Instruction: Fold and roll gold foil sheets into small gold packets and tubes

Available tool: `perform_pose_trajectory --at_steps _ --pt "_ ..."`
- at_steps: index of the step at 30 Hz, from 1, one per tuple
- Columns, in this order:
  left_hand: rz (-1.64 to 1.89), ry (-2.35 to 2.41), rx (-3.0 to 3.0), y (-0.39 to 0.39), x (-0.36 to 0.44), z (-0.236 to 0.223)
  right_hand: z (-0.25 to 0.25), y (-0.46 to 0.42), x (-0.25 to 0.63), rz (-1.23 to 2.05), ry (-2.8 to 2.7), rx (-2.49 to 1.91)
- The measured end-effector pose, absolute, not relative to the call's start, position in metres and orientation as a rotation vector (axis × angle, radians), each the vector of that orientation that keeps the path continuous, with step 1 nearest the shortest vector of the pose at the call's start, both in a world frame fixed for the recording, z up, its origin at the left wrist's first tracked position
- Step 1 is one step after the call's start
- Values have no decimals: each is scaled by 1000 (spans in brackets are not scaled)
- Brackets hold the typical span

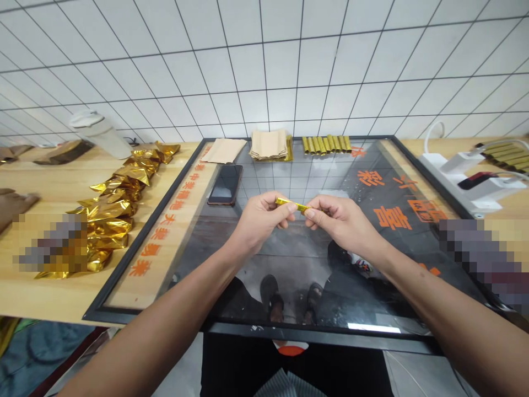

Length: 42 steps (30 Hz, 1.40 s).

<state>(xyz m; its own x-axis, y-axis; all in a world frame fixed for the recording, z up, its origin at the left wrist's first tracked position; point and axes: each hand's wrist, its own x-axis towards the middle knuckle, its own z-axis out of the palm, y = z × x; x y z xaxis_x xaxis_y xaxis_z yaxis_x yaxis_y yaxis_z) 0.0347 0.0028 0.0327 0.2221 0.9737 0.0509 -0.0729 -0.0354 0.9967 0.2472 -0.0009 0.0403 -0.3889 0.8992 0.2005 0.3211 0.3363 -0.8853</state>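
Between my two hands is a thin gold foil roll [292, 205], held level above the glass panel [264, 231]. My left hand [266, 212] pinches its left end between thumb and fingers. At the other end, my right hand [333, 216] grips it the same way. Beyond them, a row of similar gold rolls [326, 145] lies near the panel's far edge. A stack of brown paper sheets [268, 144], with gold foil showing beneath, sits left of that row. Farther left is another brown paper piece [224, 150].
A dark phone [225, 184] lies on the panel. Crumpled gold foil packets [111, 215] line the table at left, near a white-lidded bottle [101, 134] and another person's hand [16, 207]. On the right stand a white power strip [458, 179] with plugs and more gold rolls [506, 154].
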Motion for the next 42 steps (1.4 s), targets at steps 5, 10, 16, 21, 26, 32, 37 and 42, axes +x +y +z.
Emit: perform_pose_trajectory --at_steps 5,10,16,21,26,32,37,42 --pt "1089 911 1235 5 35 29 37 1 248 1141 -1808 -1040" --pt "1115 918 1163 8 29 32 34 5 252 1265 -1865 -980" --pt "1091 848 1118 10 26 34 39 3 255 1320 -1806 -993" --pt "1085 804 1090 10 25 33 47 0 253 1394 -1754 -976" --pt "1093 821 1074 10 25 35 48 -2 251 1401 -1729 -992" --pt "1070 826 1094 11 24 35 43 1 252 1412 -1733 -998" --pt "1020 824 1081 9 28 33 37 4 253 1407 -1772 -984" --pt "1004 906 1162 5 34 28 33 3 246 1393 -1808 -938"
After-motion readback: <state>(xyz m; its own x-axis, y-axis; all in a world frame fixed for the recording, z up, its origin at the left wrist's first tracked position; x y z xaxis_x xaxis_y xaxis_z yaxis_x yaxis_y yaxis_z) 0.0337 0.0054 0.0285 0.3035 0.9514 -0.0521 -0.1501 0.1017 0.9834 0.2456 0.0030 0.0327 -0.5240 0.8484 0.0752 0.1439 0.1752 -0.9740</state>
